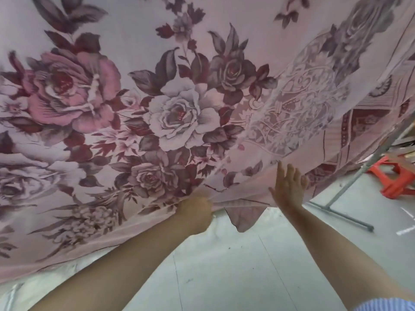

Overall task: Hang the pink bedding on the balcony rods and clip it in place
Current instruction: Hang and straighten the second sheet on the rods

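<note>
The pink bedding (179, 97) hangs in front of the person and fills most of the view, from the top down to its bottom edge near the hands. It has big roses and dark leaves printed on it, and a lacy pattern on the right part. The left hand (197, 212) is curled into a fist and grips the bottom edge of the bedding, so the cloth bunches up there. The right hand (289, 187) is flat with its fingers straight and spread, and it presses on the cloth just beside the left hand. A small corner of cloth hangs down between the 2 arms. Under the bedding is a pale floor (224, 265). At the right, a grey metal stand (350, 212) sits on the floor, and near it is a red stool (395, 176).
</note>
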`<action>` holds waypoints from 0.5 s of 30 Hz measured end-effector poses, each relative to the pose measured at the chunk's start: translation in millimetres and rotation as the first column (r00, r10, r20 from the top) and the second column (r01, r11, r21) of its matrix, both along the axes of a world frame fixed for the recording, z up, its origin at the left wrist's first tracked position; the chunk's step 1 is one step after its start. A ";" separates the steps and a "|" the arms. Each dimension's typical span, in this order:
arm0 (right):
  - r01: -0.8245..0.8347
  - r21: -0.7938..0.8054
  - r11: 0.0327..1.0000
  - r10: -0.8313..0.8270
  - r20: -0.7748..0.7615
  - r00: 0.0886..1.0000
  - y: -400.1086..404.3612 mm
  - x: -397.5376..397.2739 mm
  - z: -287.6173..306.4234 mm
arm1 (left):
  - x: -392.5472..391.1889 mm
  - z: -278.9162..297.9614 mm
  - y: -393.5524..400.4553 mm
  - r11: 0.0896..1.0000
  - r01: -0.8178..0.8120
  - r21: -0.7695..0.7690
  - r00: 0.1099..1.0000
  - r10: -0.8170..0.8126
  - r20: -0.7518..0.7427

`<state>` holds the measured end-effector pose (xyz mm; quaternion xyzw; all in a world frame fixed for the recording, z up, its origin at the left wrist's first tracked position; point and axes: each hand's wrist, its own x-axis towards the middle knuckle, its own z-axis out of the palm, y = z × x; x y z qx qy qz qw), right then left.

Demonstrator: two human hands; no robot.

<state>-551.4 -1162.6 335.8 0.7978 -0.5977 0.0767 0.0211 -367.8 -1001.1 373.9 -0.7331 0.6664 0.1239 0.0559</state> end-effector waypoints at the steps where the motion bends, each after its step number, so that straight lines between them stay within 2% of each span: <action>1: -0.015 -0.015 1.000 0.015 -0.021 1.000 -15.3 -11.2 -0.9 | -12.7 -2.4 -8.1 0.990 -0.128 0.060 0.979 0.136 -0.152; 3: -0.102 -0.017 0.995 0.100 -0.108 0.989 -43.8 -33.9 -3.1 | -37.3 -9.4 -30.5 0.932 -0.349 0.103 0.841 0.360 -0.405; 4: -0.139 0.001 0.990 0.138 -0.156 0.978 -55.1 -43.4 -3.8 | -47.8 -13.0 -42.2 0.876 -0.460 0.142 0.725 0.464 -0.509; 6: -0.230 0.021 0.973 0.230 -0.162 0.960 -81.3 -64.2 -7.4 | -76.0 -19.5 -64.5 0.715 -0.658 0.237 0.403 0.600 -0.691; 7: -0.279 0.012 0.960 0.278 -0.146 0.950 -92.2 -72.6 -7.1 | -89.9 -21.7 -73.5 0.633 -0.718 0.289 0.237 0.612 -0.754; 9: -0.415 -0.030 0.909 0.408 -0.139 0.902 -111.0 -86.5 -3.1 | -116.0 -24.3 -89.1 0.496 -0.760 0.421 -0.060 0.591 -0.805; 11: -0.534 -0.119 0.837 0.529 -0.072 0.846 -126.3 -96.4 5.9 | -135.9 -29.1 -106.5 0.414 -0.733 0.540 -0.295 0.521 -0.801; 13: -0.586 -0.115 0.802 0.595 0.073 0.800 -135.4 -102.6 28.0 | -151.2 -25.7 -126.8 0.408 -0.664 0.627 -0.493 0.392 -0.777; 15: -0.673 -0.121 0.730 0.683 0.158 0.713 -147.8 -114.1 46.8 | -162.5 -15.7 -151.5 0.434 -0.644 0.630 -0.597 0.229 -0.769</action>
